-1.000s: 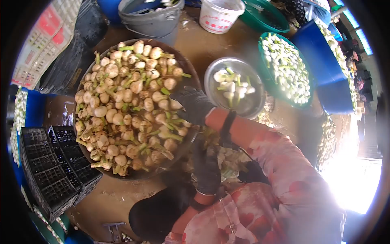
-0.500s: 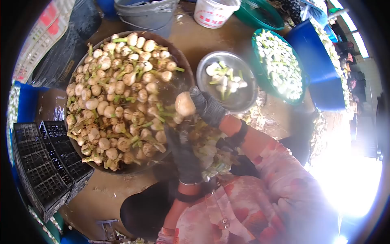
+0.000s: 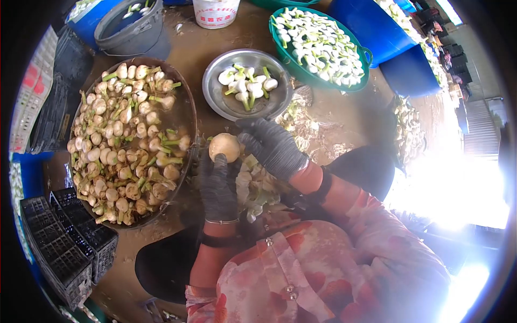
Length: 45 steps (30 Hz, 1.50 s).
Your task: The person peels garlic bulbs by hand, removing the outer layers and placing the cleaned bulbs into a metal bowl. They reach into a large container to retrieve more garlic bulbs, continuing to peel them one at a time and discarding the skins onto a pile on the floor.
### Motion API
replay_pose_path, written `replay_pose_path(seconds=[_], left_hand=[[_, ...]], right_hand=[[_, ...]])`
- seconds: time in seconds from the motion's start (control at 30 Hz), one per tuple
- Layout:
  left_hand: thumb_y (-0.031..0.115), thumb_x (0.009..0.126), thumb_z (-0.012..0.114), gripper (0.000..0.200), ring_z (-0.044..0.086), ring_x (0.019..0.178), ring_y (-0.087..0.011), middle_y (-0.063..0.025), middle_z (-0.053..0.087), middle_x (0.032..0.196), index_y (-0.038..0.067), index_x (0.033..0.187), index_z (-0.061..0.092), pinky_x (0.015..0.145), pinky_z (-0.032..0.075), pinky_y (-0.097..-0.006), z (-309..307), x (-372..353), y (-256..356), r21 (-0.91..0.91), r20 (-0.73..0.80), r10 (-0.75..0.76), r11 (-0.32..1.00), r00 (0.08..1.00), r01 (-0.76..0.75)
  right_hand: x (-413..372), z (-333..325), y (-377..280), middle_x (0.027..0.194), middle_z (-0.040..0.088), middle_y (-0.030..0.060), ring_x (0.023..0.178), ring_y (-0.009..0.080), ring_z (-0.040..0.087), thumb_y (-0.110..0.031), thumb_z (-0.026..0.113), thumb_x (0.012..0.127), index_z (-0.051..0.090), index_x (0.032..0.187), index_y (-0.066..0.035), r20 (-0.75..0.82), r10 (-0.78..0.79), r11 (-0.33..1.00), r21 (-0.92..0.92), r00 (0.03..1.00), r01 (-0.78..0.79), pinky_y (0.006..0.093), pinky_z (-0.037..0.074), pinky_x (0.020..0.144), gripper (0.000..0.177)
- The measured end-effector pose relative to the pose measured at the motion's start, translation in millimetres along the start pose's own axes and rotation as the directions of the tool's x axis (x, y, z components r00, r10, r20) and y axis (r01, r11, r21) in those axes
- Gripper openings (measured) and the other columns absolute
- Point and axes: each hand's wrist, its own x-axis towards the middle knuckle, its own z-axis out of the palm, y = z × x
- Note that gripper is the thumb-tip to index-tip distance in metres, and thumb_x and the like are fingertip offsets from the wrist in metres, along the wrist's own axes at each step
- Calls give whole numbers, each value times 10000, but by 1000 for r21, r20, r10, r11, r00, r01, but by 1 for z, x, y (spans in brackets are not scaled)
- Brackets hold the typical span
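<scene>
My left hand (image 3: 218, 185), in a dark glove, is closed around a pale brown garlic bulb (image 3: 225, 147), its thumb pressed on the bulb's near side. Just right of the bulb is my right hand (image 3: 272, 148), gloved too, its fingers curled towards it; whatever they hold, if anything, is hidden. To the left stands a wide round tub (image 3: 194, 116) of dirty, unpeeled garlic bulbs (image 3: 121, 156) with cut green stems. Beyond my hands, a metal bowl (image 3: 215, 99) contains several cleaned white garlic bulbs (image 3: 247, 85). Peeled skins (image 3: 253, 185) are heaped below my hands.
A green basin (image 3: 368, 56) full of white garlic is at the far right, beside blue tubs (image 3: 412, 72). A grey bucket (image 3: 129, 37) and a white pail (image 3: 215, 13) stand at the back. Black crates (image 3: 56, 242) sit at the left.
My left hand has come up from the tub's edge and now grips the bulb that was beside my right hand. The view has shifted, so the containers appear further left.
</scene>
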Motion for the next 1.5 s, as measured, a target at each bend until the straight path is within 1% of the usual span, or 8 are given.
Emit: replay_pose_path(seconds=[0.3,0.47,0.57,0.7,0.9,0.97,1.1,1.5], left_hand=[[112,975,565,476,565,1149,-201,-137,541,1310,-44,1406,436,944,509,-324,18,-9,-9,429,119,224,867,967,-254],[163,978,580,484,571,1155,-202,-145,550,1306,-46,1395,448,940,517,-341,23,-11,-9,117,135,113,985,984,-129],[223,976,603,484,591,1138,-203,-149,562,1295,-39,1363,478,917,531,-345,24,-12,2,29,175,15,999,984,-21],[311,943,668,483,639,1068,-202,-130,623,1231,-10,1281,544,857,547,-332,-14,4,-18,342,280,41,929,959,-140],[414,860,749,529,652,923,-211,-89,665,1079,28,1184,591,809,536,-333,13,-3,17,884,413,265,115,871,-454],[452,845,755,570,640,907,-194,-63,650,1043,35,1195,584,816,523,-318,12,0,9,673,681,273,-599,680,-435],[441,845,754,600,624,940,-182,-63,628,1075,34,1238,554,845,513,-311,0,3,-10,405,391,31,892,920,-202],[434,826,763,711,582,1036,-162,-65,568,1176,41,1348,482,917,491,-297,-25,16,-34,-5,428,-279,950,860,311]], right_hand=[[-12,-15,3,798,667,135,782,338,659,-217,657,873,688,916,-94,15,6,929,-371,1000,0,436,536,700,134],[-7,-16,10,730,662,164,738,341,668,-251,612,884,679,838,-50,-5,40,943,-330,999,-39,451,529,647,217],[1,-27,18,791,685,197,801,345,688,-248,573,899,682,887,-26,23,370,909,195,929,-368,441,539,701,247],[2,-36,110,853,695,218,837,378,680,-230,581,900,682,979,-13,117,355,896,-324,927,-302,444,537,786,252],[5,-55,31,980,680,215,967,370,645,-172,629,885,696,993,-27,-34,-158,961,-234,987,146,449,504,888,193],[9,-54,17,999,672,212,988,366,637,-173,654,860,695,968,-24,79,-447,883,-122,891,453,446,496,904,188],[5,-49,17,911,662,178,902,372,633,-179,685,824,681,915,-16,171,-385,891,-188,907,414,453,497,839,187],[-15,-41,23,994,698,145,892,321,686,-209,674,894,699,1063,-72,240,-79,997,-8,968,83,401,543,804,218]])
